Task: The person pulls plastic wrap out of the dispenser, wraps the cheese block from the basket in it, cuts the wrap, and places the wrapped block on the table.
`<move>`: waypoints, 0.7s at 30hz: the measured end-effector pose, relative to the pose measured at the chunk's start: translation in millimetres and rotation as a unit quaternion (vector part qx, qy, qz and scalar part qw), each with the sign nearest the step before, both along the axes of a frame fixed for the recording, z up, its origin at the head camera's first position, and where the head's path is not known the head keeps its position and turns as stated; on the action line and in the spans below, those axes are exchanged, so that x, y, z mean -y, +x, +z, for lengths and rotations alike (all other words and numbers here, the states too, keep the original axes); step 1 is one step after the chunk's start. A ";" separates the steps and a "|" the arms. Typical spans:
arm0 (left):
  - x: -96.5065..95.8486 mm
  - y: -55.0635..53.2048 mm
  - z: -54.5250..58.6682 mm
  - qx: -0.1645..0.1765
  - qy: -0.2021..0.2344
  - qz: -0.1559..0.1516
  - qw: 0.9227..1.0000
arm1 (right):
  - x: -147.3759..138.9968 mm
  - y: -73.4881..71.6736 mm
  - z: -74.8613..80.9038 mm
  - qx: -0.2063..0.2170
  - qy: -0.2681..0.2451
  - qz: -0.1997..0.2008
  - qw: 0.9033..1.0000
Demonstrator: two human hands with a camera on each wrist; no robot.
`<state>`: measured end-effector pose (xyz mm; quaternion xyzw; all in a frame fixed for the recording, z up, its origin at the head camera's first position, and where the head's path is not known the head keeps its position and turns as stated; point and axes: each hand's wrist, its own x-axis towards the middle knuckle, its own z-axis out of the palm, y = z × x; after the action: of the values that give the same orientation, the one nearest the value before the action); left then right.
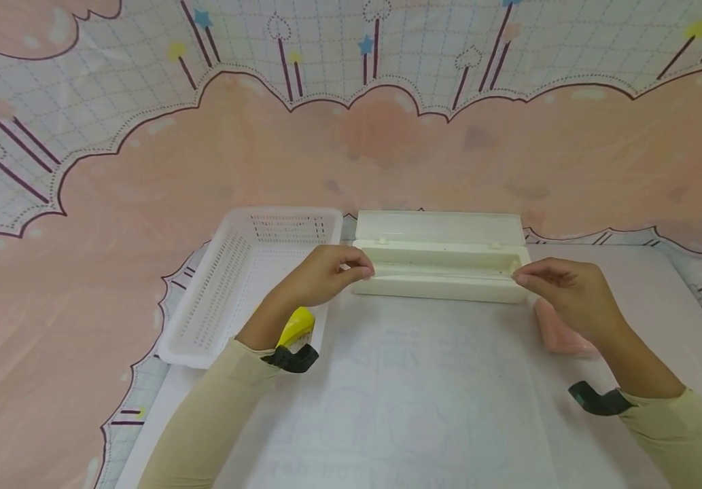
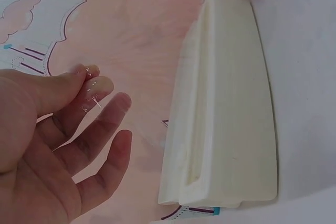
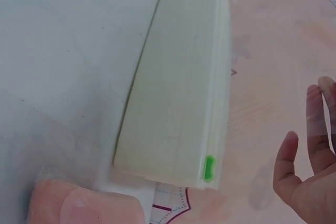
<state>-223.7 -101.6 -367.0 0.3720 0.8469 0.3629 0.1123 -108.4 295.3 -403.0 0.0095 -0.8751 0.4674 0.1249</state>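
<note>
A long cream-white film dispenser box (image 1: 439, 288) lies with its lid (image 1: 439, 227) raised at the back. My left hand (image 1: 332, 277) is at its left end, thumb and index fingertips pinched together. Shiny glints of clear plastic film (image 2: 94, 98) show at those fingertips in the left wrist view, where the other fingers are loosely bent. Near the right end of the box, my right hand (image 1: 573, 295) pinches thumb against fingers in the same way. The film is nearly invisible between the hands. In the right wrist view, only some fingers (image 3: 286, 163) show at the edge.
A white perforated basket (image 1: 204, 299) stands to the left, with a yellow object (image 1: 297, 326) in it, partly behind the left wrist. A pink block (image 1: 561, 333), seemingly wrapped in clear plastic, sits below the right hand. Behind the white table hangs a patterned peach cloth (image 1: 302, 163).
</note>
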 end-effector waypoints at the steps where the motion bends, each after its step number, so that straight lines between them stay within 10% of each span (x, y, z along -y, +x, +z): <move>1: 0.0 0.4 0.6 -0.003 0.001 0.001 1.000 | -0.1 0.6 0.0 -0.001 -0.002 0.000 1.000; 21: 9.0 22.0 3.9 -0.016 0.040 0.009 0.999 | 6.8 19.6 7.6 -0.033 -0.033 0.017 0.999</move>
<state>-201.8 -110.6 -363.1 0.3741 0.8369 0.3914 0.0802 -88.8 288.6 -395.4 0.0362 -0.8543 0.4974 0.1461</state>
